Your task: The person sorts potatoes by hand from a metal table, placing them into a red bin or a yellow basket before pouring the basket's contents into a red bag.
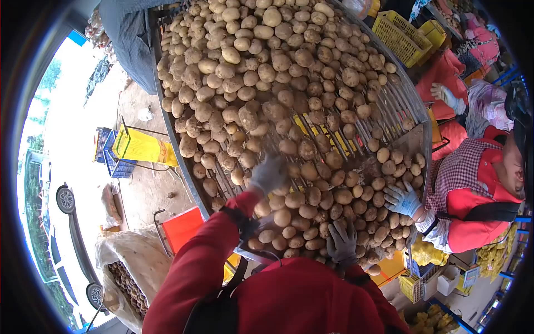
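Red jacket [306,295] nearest, at near edge of slatted desk [410,139]. Potatoes [306,149] cover most of desk. Hands apart: left hand [270,173] blurred over desk's near half, grip cannot be told; right hand [343,243] spread on potatoes by desk's near edge.

Of the 2 gloved hands, the left hand [270,172] is smeared by motion; its fingers merge, and whether it grips anything cannot be told. The right hand [343,245] shows its back, its palm hidden. Potatoes [231,54] cover most of the metal slats [389,108]; the top edge crops their heap. Print on a carton [470,276] is too small to read.
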Available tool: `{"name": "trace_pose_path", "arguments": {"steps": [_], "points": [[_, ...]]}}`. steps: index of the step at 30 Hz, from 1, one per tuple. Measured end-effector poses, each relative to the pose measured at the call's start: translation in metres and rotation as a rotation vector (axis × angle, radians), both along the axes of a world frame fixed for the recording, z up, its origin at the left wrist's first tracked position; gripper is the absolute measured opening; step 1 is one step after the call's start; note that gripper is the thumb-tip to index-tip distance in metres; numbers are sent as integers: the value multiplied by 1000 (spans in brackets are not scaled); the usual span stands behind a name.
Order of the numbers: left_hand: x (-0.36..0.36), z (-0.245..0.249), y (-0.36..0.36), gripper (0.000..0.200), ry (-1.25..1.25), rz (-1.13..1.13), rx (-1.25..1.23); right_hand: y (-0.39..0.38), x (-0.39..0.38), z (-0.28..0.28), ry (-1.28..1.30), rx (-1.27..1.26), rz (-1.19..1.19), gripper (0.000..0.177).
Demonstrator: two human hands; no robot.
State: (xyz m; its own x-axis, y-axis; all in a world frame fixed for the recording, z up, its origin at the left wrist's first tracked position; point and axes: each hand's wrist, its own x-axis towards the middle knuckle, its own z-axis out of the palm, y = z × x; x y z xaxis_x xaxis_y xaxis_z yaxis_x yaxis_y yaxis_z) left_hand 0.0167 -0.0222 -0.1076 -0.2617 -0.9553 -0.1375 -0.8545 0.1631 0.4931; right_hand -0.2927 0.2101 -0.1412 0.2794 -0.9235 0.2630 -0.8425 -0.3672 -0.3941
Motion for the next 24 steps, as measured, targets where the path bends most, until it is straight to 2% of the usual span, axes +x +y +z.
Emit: {"name": "trace_pose_path", "arguments": {"steps": [1, 2, 4, 5, 6, 7, 8, 10, 12, 13, 16, 18, 22, 23, 24], "points": [[-11, 12, 28, 23, 122, 39, 34, -1, 1, 2, -4, 10, -10, 47], [-25, 31, 45, 32, 63, 23, 114, -2, 2, 3, 9, 23, -20, 47], [-46, 36, 83, 47, -16, 35, 137, -3, 3, 3, 32, 56, -25, 46], [-39, 11, 88, 51, -1, -131, 27, -3, 3, 2, 23, 34, -18, 46], [-33, 12, 76, 54, 15, -299, -84, -3, 3, 1, 14, 12, -15, 45], [-21, 16, 64, 56, 82, -275, -53, -5, 3, -1, 6, -14, -17, 45], [-14, 67, 38, 57, 150, -250, -24, -6, 4, 1, 20, -21, -24, 43], [16, 81, -67, 55, -90, -215, -379, -8, 7, 8, 51, -37, -51, 38], [44, 92, -149, 52, -144, -88, -413, -6, 6, 3, 72, -18, -56, 38], [54, 92, -172, 50, -78, 14, -266, -6, 5, 2, 83, -6, -57, 38], [54, 48, -181, 47, -129, -167, -342, -10, 5, 9, 19, 9, -29, 40], [37, 51, -155, 46, -18, -99, -141, -7, 7, 10, 44, 14, -56, 40], [-21, 76, -59, 48, -73, -236, -86, -4, 8, 4, 46, 56, -66, 42], [-35, 80, -27, 50, 21, -221, -53, -6, 10, 11, 38, 83, -65, 42], [-48, 58, 5, 52, 141, -160, -110, -5, 11, 20, 31, 116, -66, 42]]}}
